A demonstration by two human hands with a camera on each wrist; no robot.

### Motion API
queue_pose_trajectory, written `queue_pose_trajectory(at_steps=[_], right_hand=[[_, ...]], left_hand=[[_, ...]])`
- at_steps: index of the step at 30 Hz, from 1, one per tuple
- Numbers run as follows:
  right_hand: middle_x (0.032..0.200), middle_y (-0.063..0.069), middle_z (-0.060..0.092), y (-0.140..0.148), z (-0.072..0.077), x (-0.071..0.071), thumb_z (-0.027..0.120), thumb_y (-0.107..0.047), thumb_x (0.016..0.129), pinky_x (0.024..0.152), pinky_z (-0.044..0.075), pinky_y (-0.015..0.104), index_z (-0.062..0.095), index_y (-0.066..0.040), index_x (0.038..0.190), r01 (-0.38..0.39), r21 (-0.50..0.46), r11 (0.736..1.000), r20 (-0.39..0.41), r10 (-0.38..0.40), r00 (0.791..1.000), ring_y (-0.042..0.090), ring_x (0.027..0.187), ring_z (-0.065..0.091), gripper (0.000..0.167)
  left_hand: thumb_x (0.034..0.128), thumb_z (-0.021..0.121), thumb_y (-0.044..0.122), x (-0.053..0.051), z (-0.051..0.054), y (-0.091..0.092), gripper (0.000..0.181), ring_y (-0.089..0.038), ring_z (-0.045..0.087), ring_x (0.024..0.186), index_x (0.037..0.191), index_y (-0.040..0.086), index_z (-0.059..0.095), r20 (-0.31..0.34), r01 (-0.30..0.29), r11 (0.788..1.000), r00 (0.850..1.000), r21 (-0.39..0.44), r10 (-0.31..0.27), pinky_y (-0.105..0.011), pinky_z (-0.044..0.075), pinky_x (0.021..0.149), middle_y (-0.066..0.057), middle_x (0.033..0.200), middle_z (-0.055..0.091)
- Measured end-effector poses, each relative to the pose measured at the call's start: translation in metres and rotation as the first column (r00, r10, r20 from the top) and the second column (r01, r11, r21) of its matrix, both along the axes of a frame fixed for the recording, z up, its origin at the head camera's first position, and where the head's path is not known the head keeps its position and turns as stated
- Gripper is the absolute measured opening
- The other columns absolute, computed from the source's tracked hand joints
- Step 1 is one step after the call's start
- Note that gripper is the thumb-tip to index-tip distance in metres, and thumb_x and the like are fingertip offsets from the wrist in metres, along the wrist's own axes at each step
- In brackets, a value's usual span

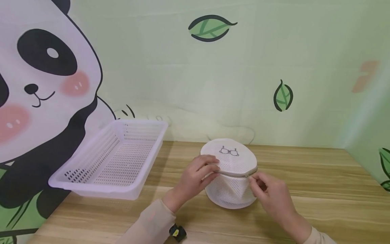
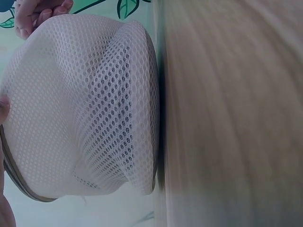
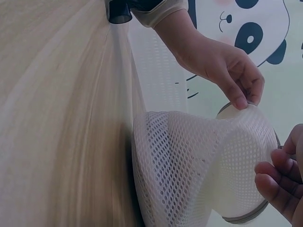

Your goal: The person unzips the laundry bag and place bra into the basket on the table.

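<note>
A white mesh bra wash bag (image 1: 231, 186) stands upright on the wooden table, its round lid (image 1: 234, 159) printed with a small bra outline. A grey zipper (image 1: 233, 174) runs round the lid's edge. At the bag's near left rim, my left hand (image 1: 198, 176) pinches the edge between thumb and fingers, seen also in the right wrist view (image 3: 218, 66). My right hand (image 1: 272, 195) pinches at the zipper's front right, where the pull sits; the fingertips mostly hide it. The mesh side (image 2: 104, 94) sags inward in folds. What the bag contains cannot be made out.
A white perforated plastic basket (image 1: 137, 191) stands to the left of the bag. A small black object with a yellow mark (image 1: 178, 232) is beside my left sleeve. Behind the table (image 1: 304, 176) hangs a green backdrop (image 1: 243, 84) with a panda and leaves.
</note>
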State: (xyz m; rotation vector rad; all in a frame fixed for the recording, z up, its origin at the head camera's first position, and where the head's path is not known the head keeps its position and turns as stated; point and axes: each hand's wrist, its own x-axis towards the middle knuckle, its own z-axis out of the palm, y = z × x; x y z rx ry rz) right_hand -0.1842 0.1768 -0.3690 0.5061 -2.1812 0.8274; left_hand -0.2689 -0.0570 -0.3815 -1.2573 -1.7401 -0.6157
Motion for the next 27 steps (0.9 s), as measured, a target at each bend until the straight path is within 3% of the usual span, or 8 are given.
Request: queue_pose_trajectory(at_steps=[17, 27], right_hand=[[0.056, -0.013, 0.056, 0.003, 0.002, 0.000, 0.068, 0.004, 0.079, 0.049, 0.042, 0.008, 0.062, -0.013, 0.071, 0.005, -0.012, 1.000, -0.008, -0.005, 1.000, -0.010, 0.053, 0.046, 0.019], [0.055, -0.014, 0.054, 0.004, 0.003, -0.001, 0.067, 0.004, 0.080, 0.047, 0.041, 0.008, 0.062, -0.013, 0.072, 0.012, -0.015, 1.000, -0.006, -0.012, 1.000, -0.012, 0.050, 0.046, 0.018]], left_hand=[[0.0829, 0.073, 0.013, -0.005, -0.002, -0.006, 0.012, -0.023, 0.062, 0.105, 0.092, 0.009, 0.066, 0.016, -0.018, 0.999, 1.000, 0.032, 0.017, -0.030, 0.050, 0.096, -0.009, 0.108, 0.066], [0.0803, 0.075, 0.013, -0.011, -0.003, -0.009, 0.014, -0.025, 0.062, 0.103, 0.091, 0.009, 0.067, -0.016, -0.040, 0.997, 0.999, 0.065, 0.041, -0.035, 0.051, 0.091, -0.009, 0.106, 0.066]])
